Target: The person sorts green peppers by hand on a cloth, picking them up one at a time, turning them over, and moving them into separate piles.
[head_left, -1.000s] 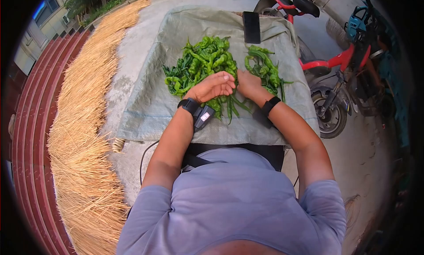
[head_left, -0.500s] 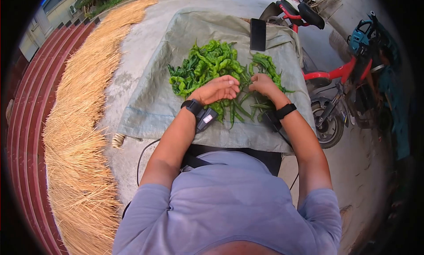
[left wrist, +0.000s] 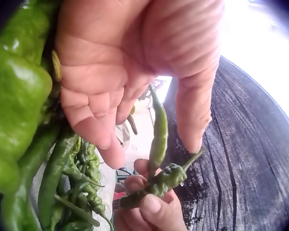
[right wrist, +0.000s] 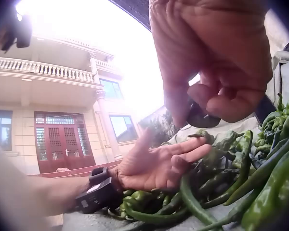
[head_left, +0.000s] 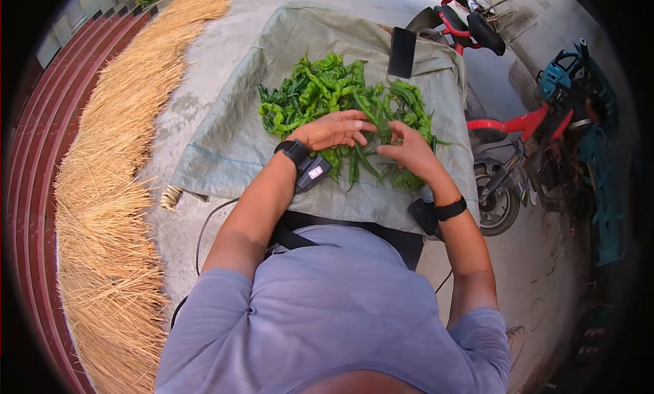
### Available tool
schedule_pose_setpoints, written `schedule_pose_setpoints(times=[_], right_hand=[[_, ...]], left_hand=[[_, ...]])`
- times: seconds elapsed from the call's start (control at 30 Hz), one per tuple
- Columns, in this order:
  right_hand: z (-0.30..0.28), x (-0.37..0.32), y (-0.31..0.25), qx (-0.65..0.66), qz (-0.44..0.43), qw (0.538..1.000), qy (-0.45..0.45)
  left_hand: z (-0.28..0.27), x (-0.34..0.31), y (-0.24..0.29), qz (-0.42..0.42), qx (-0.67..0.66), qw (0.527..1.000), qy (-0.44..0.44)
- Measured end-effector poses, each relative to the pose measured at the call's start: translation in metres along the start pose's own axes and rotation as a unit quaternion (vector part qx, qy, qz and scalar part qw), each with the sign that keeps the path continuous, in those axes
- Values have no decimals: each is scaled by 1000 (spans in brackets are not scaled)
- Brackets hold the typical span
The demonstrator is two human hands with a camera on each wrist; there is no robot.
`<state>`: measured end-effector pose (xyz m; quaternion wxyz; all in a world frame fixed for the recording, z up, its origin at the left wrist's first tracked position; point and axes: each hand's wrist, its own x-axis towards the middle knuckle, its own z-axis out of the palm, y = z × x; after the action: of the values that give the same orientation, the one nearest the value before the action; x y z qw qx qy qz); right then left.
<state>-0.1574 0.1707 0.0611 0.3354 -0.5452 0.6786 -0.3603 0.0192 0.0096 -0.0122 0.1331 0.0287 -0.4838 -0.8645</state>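
A pile of green peppers (head_left: 320,87) lies on a grey-green cloth (head_left: 225,142) in front of me. My left hand (head_left: 334,129) rests flat over the pile's near edge with its fingers straight; the left wrist view shows its palm (left wrist: 111,86) open, holding nothing. My right hand (head_left: 409,150) is just to its right and pinches one green pepper (head_left: 379,121) between thumb and fingers. That pepper (left wrist: 166,179) shows in the right hand's fingertips (left wrist: 149,211) below the left palm. In the right wrist view the right hand (right wrist: 216,72) hangs above the open left hand (right wrist: 164,166).
A black phone (head_left: 402,52) lies at the cloth's far edge. A red scooter (head_left: 518,121) stands close on the right. Straw (head_left: 109,155) is spread over the ground on the left, beside red steps. A building with balconies (right wrist: 53,96) stands behind.
My right hand has drawn back from the pile toward my body and now holds a pepper up. The left hand stays on the pile, its fingers now straighter.
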Motion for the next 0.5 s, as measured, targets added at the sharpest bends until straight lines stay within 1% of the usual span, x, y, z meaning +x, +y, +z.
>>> schedule_pose_setpoints(times=[0.03,0.07,0.1,0.17,0.2,0.27,0.3,0.33,0.5], right_hand=[[7,2,8,-85,-76,993,-23],[13,-3,8,-95,-90,990,-44],[20,-11,0,-104,-104,987,-65],[26,-10,12,-102,-130,985,-46],[29,-10,13,-102,-141,984,-37],[25,-12,12,-55,-90,994,-21],[21,-14,9,-33,-63,997,-12],[17,-18,8,-54,-54,997,4],[-4,-17,24,45,8,996,78]], left_hand=[[-4,1,0,-1,-5,1000,-10],[-7,2,0,-14,-19,1000,-10],[-4,2,1,-11,-2,1000,0],[1,1,1,-6,32,999,23],[-1,1,1,-6,23,999,24],[-4,2,1,-8,4,1000,25],[-4,2,1,-6,14,999,29],[-5,2,1,-4,24,999,32],[-8,3,-2,1,15,999,37]])
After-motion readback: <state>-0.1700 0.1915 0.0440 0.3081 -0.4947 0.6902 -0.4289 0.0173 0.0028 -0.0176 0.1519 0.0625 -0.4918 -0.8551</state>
